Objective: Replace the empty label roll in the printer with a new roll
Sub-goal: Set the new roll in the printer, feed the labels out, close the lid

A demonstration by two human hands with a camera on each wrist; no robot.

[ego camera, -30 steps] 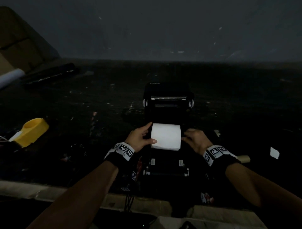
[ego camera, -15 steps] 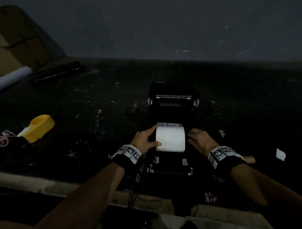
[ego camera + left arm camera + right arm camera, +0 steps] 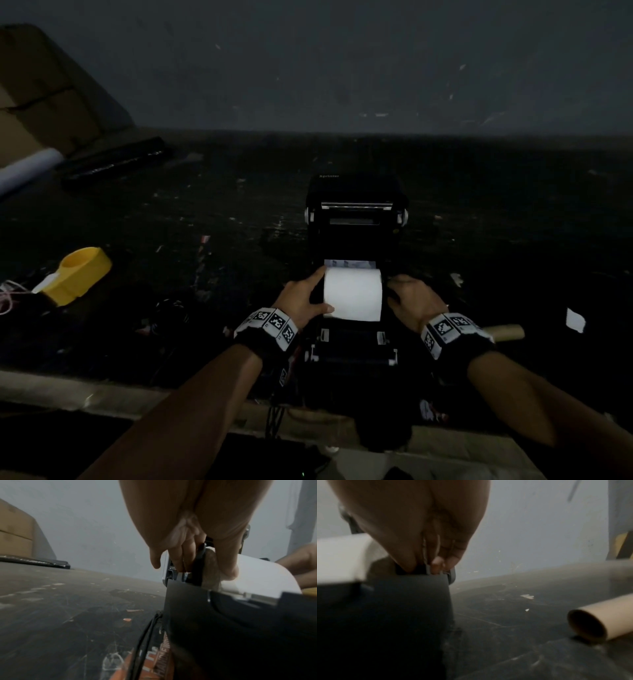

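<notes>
On the dark table (image 3: 239, 222), the left hand (image 3: 301, 298) is gripping the white label roll (image 3: 352, 294) in the open printer (image 3: 354, 219); the right hand (image 3: 411, 298) is curling at its other end, grip unclear.

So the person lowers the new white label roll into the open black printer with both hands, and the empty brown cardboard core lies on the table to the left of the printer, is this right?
Not quite: the empty brown cardboard core lies to the right of the open black printer, near the right hand, as the head and right wrist views show. The rest holds: both hands, the left hand too, are at the new white label roll.
</notes>
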